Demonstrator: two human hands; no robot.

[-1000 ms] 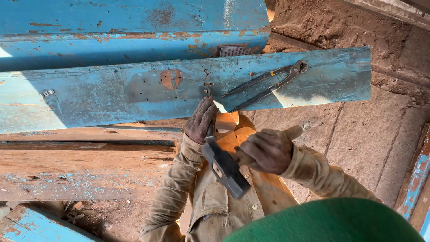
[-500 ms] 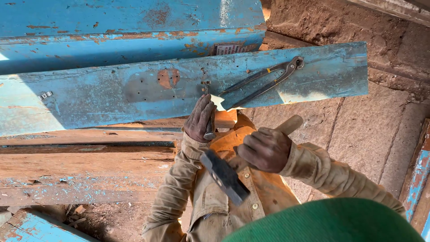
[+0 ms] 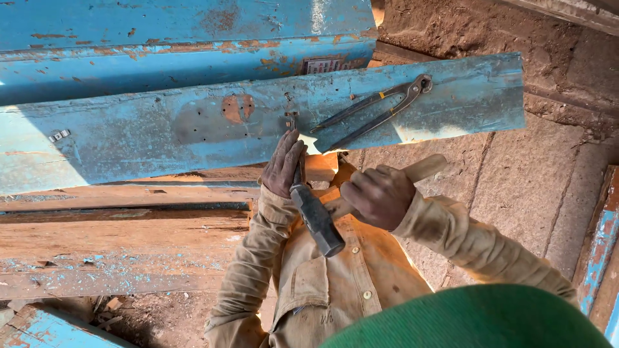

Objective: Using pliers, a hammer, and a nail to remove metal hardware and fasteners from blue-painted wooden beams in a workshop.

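**Hammer drawn down over a chisel at the blue plank**

Since a second ago the hammer has swung: its head sat lower and more to the left of centre, and now lies closer under the left hand, with the handle pointing to the upper right.

Right hand [image 3: 379, 195]: clenched round the pale wooden handle of the hammer [image 3: 317, 220], near the frame's centre. Dark metal head sits just below and left of the fist, angled down. Handle end juts out past the knuckles toward the upper right.

Left hand [image 3: 284, 164]: fingers wrapped round a thin metal tool, a chisel or punch [image 3: 292, 122], hard to tell which. Its tip stands against the lower edge of the worn blue plank [image 3: 161, 132]. Hammer head just touches or nearly touches this hand's wrist side; cannot tell which.

Pincers [image 3: 377, 109] lie on the plank, up and to the right of the left hand, handles spread slightly, untouched.

A second blue plank [image 3: 180, 45] fills the upper left. Bare weathered timber beams [image 3: 116, 238] run below the plank at left, flecked with blue paint chips. Earthen ground [image 3: 516, 187] at right. Tan sleeves and buttoned shirt [image 3: 335, 277] at lower centre; a green shape [image 3: 477, 322] closes the bottom right.
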